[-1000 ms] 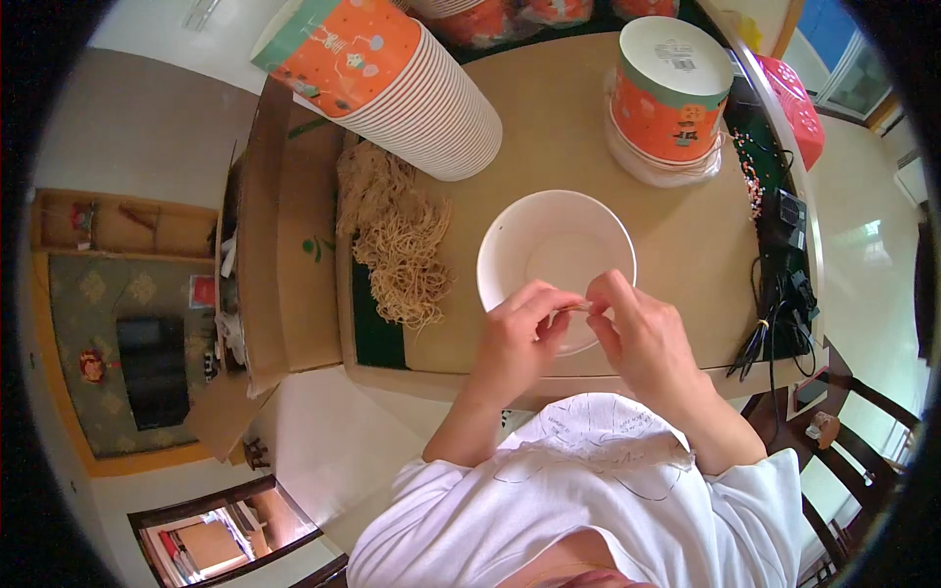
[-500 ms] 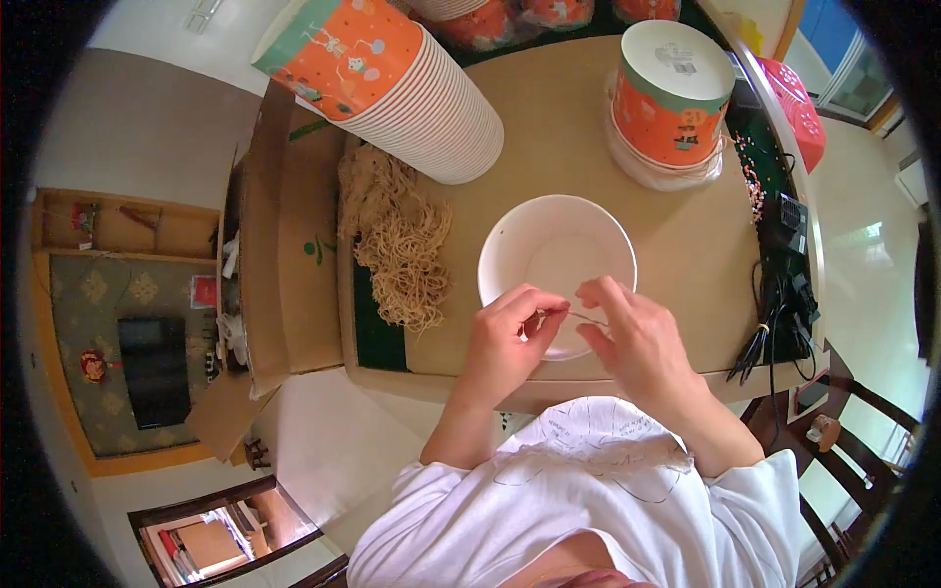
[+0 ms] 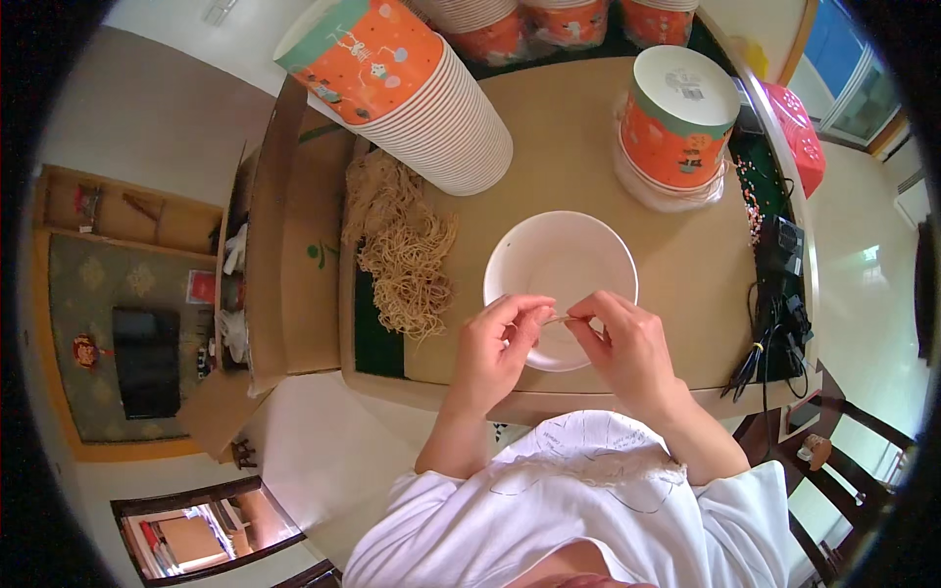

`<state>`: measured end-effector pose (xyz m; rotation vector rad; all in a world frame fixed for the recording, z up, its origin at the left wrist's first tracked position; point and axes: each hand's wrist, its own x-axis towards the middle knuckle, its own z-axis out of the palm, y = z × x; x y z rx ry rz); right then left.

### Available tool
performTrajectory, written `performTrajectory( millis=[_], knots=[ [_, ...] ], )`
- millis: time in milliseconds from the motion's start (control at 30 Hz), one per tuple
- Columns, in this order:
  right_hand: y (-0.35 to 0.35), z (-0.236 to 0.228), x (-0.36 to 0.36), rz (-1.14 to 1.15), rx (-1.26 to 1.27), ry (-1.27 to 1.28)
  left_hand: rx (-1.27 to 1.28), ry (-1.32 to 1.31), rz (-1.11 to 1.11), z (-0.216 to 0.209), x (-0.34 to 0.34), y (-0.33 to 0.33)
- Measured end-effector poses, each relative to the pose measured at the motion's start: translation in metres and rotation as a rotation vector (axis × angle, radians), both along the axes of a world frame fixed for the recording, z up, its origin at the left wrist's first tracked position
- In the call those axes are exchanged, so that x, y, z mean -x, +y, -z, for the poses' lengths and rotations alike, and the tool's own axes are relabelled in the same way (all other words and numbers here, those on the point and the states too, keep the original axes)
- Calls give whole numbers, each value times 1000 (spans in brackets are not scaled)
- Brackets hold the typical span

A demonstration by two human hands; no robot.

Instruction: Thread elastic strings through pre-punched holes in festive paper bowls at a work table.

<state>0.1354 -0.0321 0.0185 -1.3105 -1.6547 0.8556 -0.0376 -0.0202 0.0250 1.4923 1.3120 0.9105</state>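
Observation:
Over the near rim of a white paper bucket, both my hands meet. My left hand pinches a short length of thin tan string. My right hand has thumb and forefinger closed on the string's other side, a small gap away. Most of the string is hidden by the fingers. The bucket stands upright, with its pale inside showing. To the left lies a tangled heap of tan string, next to a leaning stack of nested orange and green paper buckets.
An upturned orange bucket sits at the right, wrapped in plastic at its base. Black cables and scattered small beads lie along the right edge. More bucket stacks stand at the back. An open cardboard box flanks the table's left.
My right fingers, spread apart half a second ago, have closed on the string beside my left fingers. The whole view has shifted slightly.

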Motion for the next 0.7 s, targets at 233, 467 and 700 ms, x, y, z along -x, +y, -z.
performTrajectory(
  millis=[233, 467, 700],
  knots=[
    [-2, -4, -1, -15, 26, -34, -126, 148, -16, -6, -8, 0],
    [-6, -4, -4, -61, 52, -228, -115, 81, -33, 2, -5, -1],
    [-5, -5, -4, -83, 36, -201, -121, 119, 1, -1, -9, -2]
  ],
)
